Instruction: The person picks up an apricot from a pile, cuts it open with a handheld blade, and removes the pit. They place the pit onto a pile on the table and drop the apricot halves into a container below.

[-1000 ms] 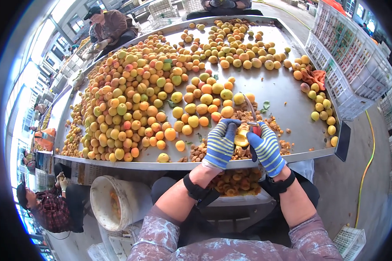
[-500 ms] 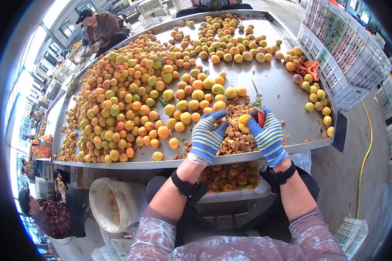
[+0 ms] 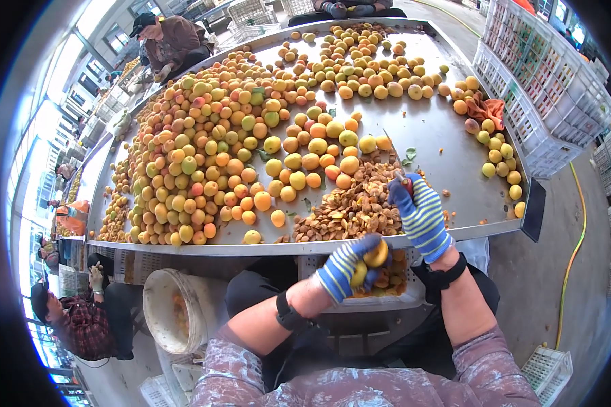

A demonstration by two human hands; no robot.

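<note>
Striped blue-and-yellow gloves cover both hands. My left hand [image 3: 349, 268] is below the table's front edge, over a crate [image 3: 409, 296] of halved apricots. Its fingers are curled around apricot halves [image 3: 376, 255], yellow-orange and cut open. My right hand [image 3: 419, 211] is over the table's front edge, closed around the red handle of a small knife [image 3: 406, 183]. The thin blade points up and away, toward the whole apricots. Beside my right hand lies a heap of brown apricot pits [image 3: 360, 203]. A large pile of whole apricots [image 3: 210, 146] covers the table's left side.
The metal table [image 3: 448, 156] has a raised rim. An orange cloth [image 3: 486, 110] and a row of apricots lie along its right side. Stacked white crates [image 3: 536, 81] stand beyond. A white bucket [image 3: 176, 315] stands at lower left. Other people [image 3: 88, 319] sit left and at the far side.
My left hand has moved down and toward me, from above the pits to over the crate, with apricot halves in it. The right hand still grips the knife, its blade tilted further left.
</note>
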